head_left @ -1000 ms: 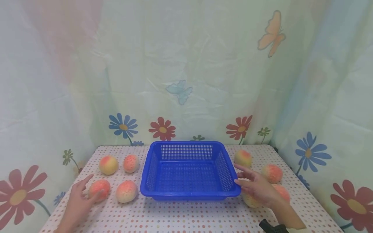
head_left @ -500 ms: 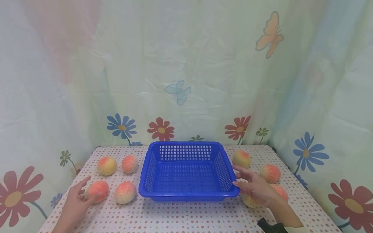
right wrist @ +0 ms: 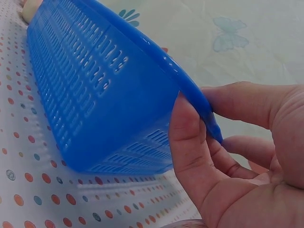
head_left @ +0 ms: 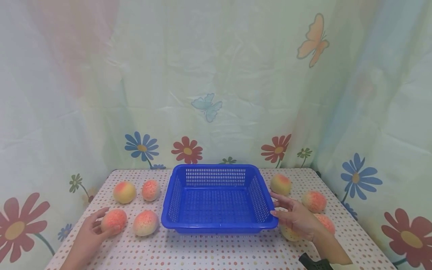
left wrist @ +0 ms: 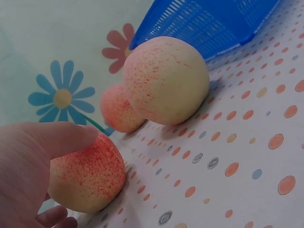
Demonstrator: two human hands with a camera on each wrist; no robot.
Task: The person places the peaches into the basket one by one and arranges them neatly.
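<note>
My left hand is around a reddish peach at the left of the table, fingers on its far side and thumb on its near side. In the left wrist view the thumb lies over the top of this peach, and some fingers are hidden behind it. A blue plastic basket with perforated walls stands in the middle, with nothing inside. My right hand pinches its right rim; the right wrist view shows the rim between thumb and fingers.
Three more peaches lie left of the basket, the nearest between hand and basket. On the right, several peaches lie around my right hand, one partly beneath it. A flowered curtain stands behind the dotted tablecloth.
My left hand's fingers and thumb have moved right and closed onto the reddish peach. The right hand stays on the basket's rim, and the basket has not moved.
</note>
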